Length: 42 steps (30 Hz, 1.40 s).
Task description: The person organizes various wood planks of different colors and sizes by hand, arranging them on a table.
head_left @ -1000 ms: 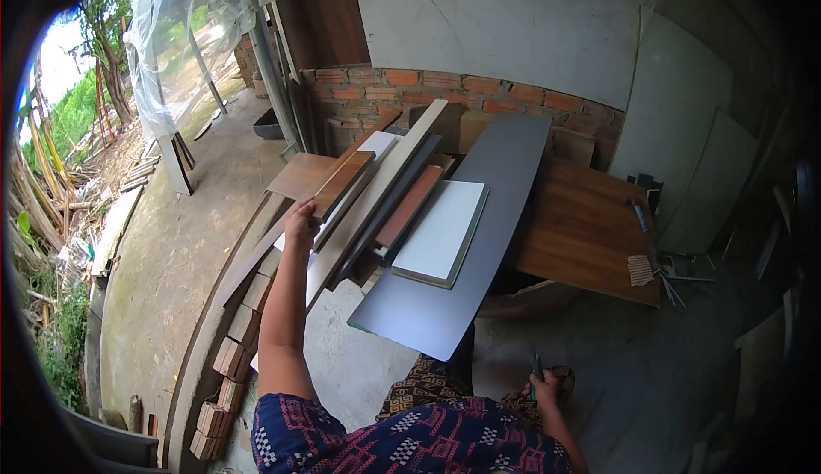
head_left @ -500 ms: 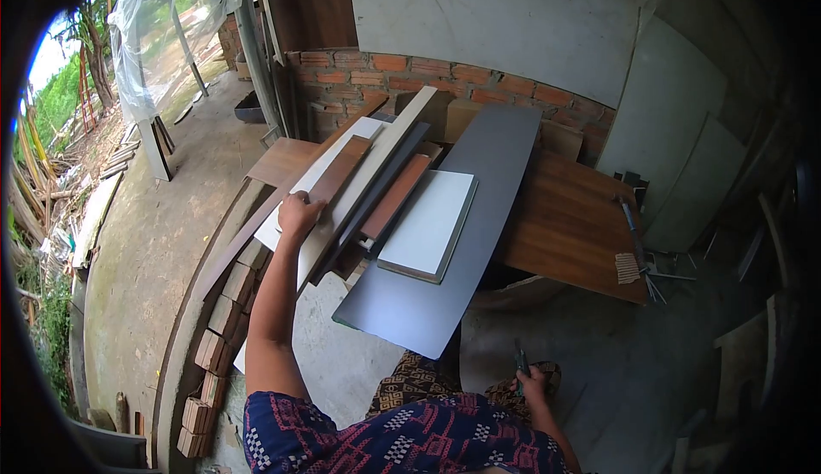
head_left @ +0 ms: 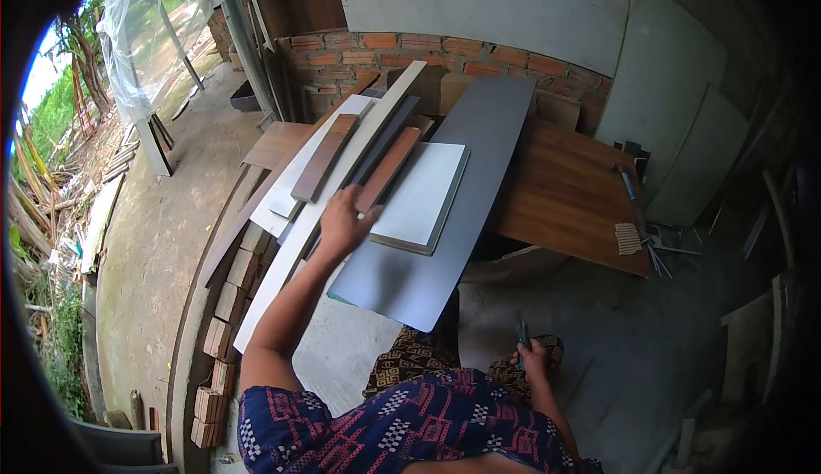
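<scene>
My left hand (head_left: 344, 222) is at the near end of a reddish-brown board (head_left: 392, 164), thumb and fingers around its end. To its left, a short brown board (head_left: 325, 159) lies on a white board (head_left: 284, 190), beside a long pale board (head_left: 376, 123). A white panel (head_left: 421, 196) rests right of the hand on a large grey panel (head_left: 492, 145) with a curved edge. Low beside my patterned trousers, my right hand (head_left: 532, 356) is closed around a green-handled tool (head_left: 522, 335), whose exact type is unclear.
A wide brown wooden panel (head_left: 569, 196) at the right bears a hammer (head_left: 629, 185) and a small ridged piece (head_left: 629, 239). Stacked bricks (head_left: 229, 303) line the ledge at left. Behind stands a brick wall (head_left: 419, 44); a clear plastic sheet (head_left: 128, 55) hangs at upper left.
My left hand has left the short brown board and moved right to the reddish-brown one. The short brown board now lies further left, on the white board. My right hand still holds the tool.
</scene>
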Each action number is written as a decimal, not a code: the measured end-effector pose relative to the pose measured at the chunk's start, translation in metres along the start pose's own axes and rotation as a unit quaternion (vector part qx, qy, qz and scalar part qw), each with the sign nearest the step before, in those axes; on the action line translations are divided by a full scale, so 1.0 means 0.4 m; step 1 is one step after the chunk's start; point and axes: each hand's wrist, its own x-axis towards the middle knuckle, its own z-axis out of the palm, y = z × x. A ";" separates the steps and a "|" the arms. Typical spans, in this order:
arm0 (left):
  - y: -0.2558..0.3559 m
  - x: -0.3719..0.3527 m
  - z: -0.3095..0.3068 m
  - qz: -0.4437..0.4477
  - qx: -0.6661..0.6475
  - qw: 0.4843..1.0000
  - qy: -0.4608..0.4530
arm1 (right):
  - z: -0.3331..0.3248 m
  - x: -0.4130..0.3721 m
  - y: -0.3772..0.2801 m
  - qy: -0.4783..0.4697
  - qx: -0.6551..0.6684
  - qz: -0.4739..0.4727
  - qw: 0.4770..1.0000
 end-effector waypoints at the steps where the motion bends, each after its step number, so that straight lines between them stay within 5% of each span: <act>1: 0.025 -0.028 0.026 0.023 -0.012 0.999 -0.034 | 0.000 0.002 -0.001 -0.002 0.003 -0.001 1.000; 3: 0.048 -0.058 0.101 0.047 0.053 0.994 -0.077 | 0.003 0.005 0.003 -0.003 0.008 -0.001 1.000; 9: 0.082 -0.054 0.207 -0.063 0.151 0.977 -0.140 | 0.002 -0.001 -0.002 0.002 0.012 -0.014 1.000; 17: 0.096 -0.025 0.224 -0.128 0.081 0.973 -0.174 | -0.007 0.001 0.010 -0.001 0.042 -0.037 0.998; 29: 0.168 -0.103 0.193 -0.090 0.093 0.981 -0.147 | 0.007 0.011 -0.003 -0.003 0.023 -0.014 1.000; 35: 0.189 -0.194 0.189 -0.054 0.094 0.986 -0.123 | 0.023 -0.016 -0.120 -0.036 0.160 0.004 0.986; 39: 0.221 -0.255 0.166 0.000 0.082 0.989 -0.126 | 0.112 -0.046 -0.307 -0.152 0.294 -0.016 0.944; 42: 0.254 -0.295 0.144 0.026 0.082 0.986 -0.142 | 0.212 -0.070 -0.418 -0.187 0.276 -0.036 0.942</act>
